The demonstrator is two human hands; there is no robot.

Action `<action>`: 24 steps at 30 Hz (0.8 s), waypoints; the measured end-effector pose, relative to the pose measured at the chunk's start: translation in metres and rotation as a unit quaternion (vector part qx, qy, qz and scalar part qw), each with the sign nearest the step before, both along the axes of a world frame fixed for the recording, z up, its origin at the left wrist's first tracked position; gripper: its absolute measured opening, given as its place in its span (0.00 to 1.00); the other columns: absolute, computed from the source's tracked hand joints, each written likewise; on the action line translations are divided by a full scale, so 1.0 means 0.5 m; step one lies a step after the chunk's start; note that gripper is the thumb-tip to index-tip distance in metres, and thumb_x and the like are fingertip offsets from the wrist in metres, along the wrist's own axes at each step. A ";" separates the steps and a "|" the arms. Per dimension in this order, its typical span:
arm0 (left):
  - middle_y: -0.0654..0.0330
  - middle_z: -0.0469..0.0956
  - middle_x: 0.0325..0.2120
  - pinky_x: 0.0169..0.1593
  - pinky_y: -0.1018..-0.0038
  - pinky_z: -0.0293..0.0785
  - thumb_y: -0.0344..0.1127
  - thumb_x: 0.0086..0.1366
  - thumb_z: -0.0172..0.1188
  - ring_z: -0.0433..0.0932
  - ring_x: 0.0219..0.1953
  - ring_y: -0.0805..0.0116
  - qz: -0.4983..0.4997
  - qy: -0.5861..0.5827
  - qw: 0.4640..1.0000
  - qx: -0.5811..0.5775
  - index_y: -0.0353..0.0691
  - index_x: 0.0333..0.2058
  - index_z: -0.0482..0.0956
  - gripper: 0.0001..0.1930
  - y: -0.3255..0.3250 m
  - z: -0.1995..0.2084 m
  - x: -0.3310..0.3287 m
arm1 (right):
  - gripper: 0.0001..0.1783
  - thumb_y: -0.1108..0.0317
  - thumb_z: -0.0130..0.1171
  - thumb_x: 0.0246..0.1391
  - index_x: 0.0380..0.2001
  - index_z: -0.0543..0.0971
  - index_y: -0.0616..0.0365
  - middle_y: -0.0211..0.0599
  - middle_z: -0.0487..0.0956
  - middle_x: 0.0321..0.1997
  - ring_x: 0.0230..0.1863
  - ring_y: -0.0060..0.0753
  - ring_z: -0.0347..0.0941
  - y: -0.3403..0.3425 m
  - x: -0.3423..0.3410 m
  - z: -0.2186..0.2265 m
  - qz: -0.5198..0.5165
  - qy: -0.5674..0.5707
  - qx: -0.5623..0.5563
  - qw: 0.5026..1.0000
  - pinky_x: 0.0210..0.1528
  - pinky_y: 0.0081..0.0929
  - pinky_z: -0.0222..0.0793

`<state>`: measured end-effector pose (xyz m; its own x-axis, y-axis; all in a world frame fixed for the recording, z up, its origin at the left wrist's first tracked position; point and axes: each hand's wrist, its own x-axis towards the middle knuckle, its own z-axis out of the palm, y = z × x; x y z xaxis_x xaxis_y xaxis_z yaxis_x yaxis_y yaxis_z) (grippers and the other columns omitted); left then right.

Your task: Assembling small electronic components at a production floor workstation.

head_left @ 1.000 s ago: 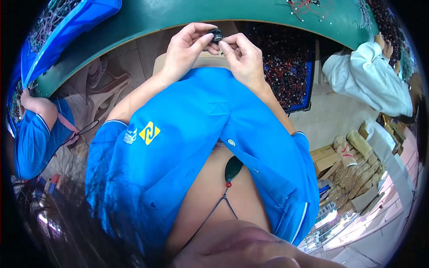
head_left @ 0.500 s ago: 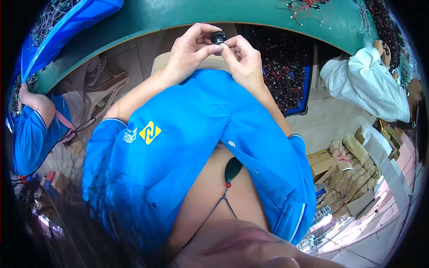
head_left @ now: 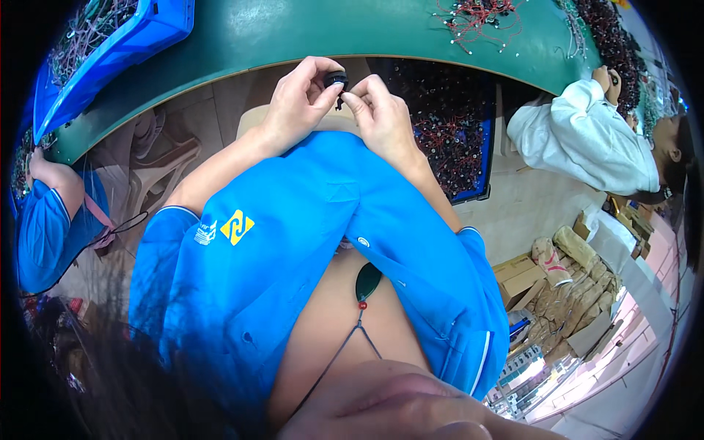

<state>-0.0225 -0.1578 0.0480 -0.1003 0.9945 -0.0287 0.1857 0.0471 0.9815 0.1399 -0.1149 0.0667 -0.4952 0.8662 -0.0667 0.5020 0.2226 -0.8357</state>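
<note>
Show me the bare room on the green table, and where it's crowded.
Beyond the left hand and right hand, the green tabletop is bare between the blue plastic bin and the red wire tangle. A narrower bare strip lies between that tangle and the pale wires. Crowded: far right, under a heap of dark parts, and inside the wire-filled bin.

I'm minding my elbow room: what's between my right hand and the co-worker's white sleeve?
In the head view, between your right hand and the white sleeve, a blue-rimmed crate of dark parts with red wires shows, then pale floor.
</note>
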 end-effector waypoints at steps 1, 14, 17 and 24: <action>0.59 0.75 0.34 0.34 0.84 0.72 0.21 0.61 0.57 0.73 0.31 0.77 0.000 0.000 1.000 0.003 0.33 0.46 0.71 0.14 0.004 0.000 -0.001 | 0.05 0.69 0.56 0.54 0.26 0.72 0.56 0.34 0.72 0.16 0.14 0.33 0.65 0.002 0.003 -0.003 0.000 0.000 0.003 1.000 0.19 0.31 0.59; 0.61 0.76 0.27 0.28 0.83 0.69 0.22 0.58 0.59 0.72 0.24 0.77 -0.074 -0.004 0.997 0.007 0.35 0.39 0.75 0.10 0.059 -0.034 0.064 | 0.02 0.70 0.55 0.52 0.27 0.74 0.54 0.35 0.74 0.17 0.15 0.35 0.67 0.005 0.077 -0.003 -0.012 -0.030 -0.006 0.999 0.20 0.32 0.59; 0.61 0.77 0.26 0.31 0.71 0.72 0.29 0.55 0.61 0.75 0.26 0.64 -0.145 0.047 0.988 0.040 0.42 0.40 0.76 0.12 0.095 -0.060 0.084 | 0.02 0.69 0.55 0.52 0.29 0.75 0.53 0.36 0.76 0.19 0.18 0.39 0.71 0.010 0.117 -0.010 -0.050 -0.103 0.011 0.993 0.22 0.34 0.62; 0.57 0.75 0.35 0.39 0.65 0.74 0.37 0.56 0.60 0.75 0.36 0.55 0.077 0.311 0.920 0.228 0.41 0.41 0.76 0.14 0.258 -0.030 -0.082 | 0.07 0.61 0.57 0.54 0.30 0.77 0.52 0.30 0.77 0.23 0.25 0.36 0.71 0.054 0.250 -0.031 -0.082 -0.348 0.156 0.921 0.30 0.31 0.65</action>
